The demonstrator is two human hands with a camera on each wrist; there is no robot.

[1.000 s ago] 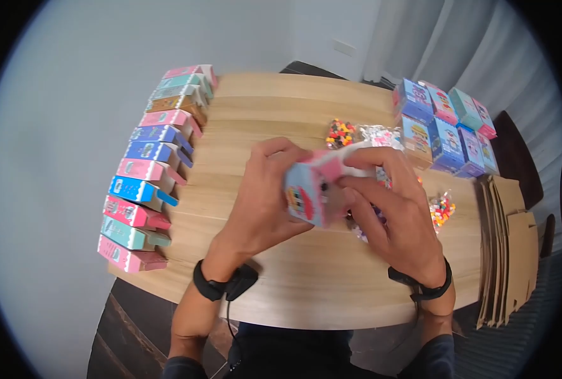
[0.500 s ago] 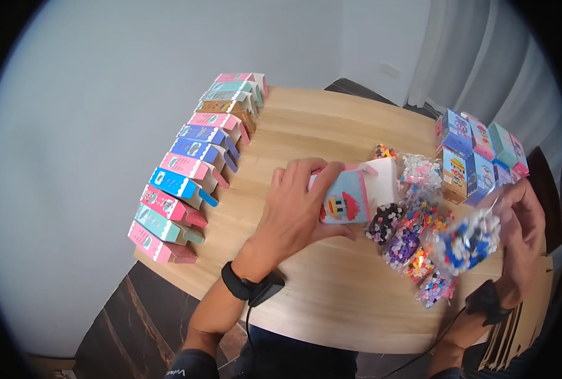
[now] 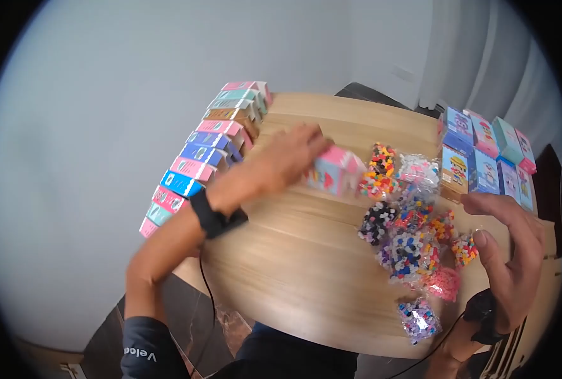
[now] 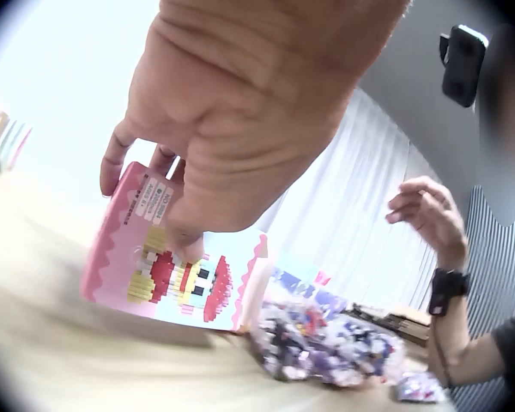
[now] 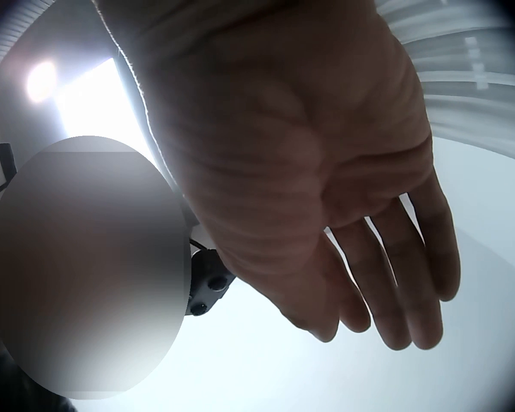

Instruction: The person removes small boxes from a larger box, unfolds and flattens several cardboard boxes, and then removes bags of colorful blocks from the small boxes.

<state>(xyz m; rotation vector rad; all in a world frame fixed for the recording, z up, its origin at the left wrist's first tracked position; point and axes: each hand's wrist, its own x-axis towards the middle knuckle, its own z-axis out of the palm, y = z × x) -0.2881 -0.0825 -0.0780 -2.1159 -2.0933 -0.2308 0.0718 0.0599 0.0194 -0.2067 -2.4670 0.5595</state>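
My left hand (image 3: 286,159) grips a small pink and pale blue box (image 3: 333,175) over the wooden table. In the left wrist view, the box (image 4: 159,275) shows a picture of a red-and-yellow block figure, and fingers and thumb clasp it from above. My right hand (image 3: 515,249) hovers beside the bags, fingers apart and bent a little, holding nothing. Below and left of it lies a clear bag of blue, white and black pieces (image 3: 410,256) on a heap of similar bags. A pink bag (image 3: 442,283) and a lilac bag (image 3: 419,320) lie nearer me.
A row of colourful boxes (image 3: 195,169) with raised flaps lines the table's left side. More printed boxes (image 3: 456,170) stand stacked at the back right. Flattened cardboard (image 3: 549,284) leans by the right edge. Bags of orange and yellow pieces (image 3: 381,180) lie right of the held box.
My right hand let go of the bag of blue, white and black pieces, now on the heap. My left hand carried the box away from me. Earlier both hands were at the box.
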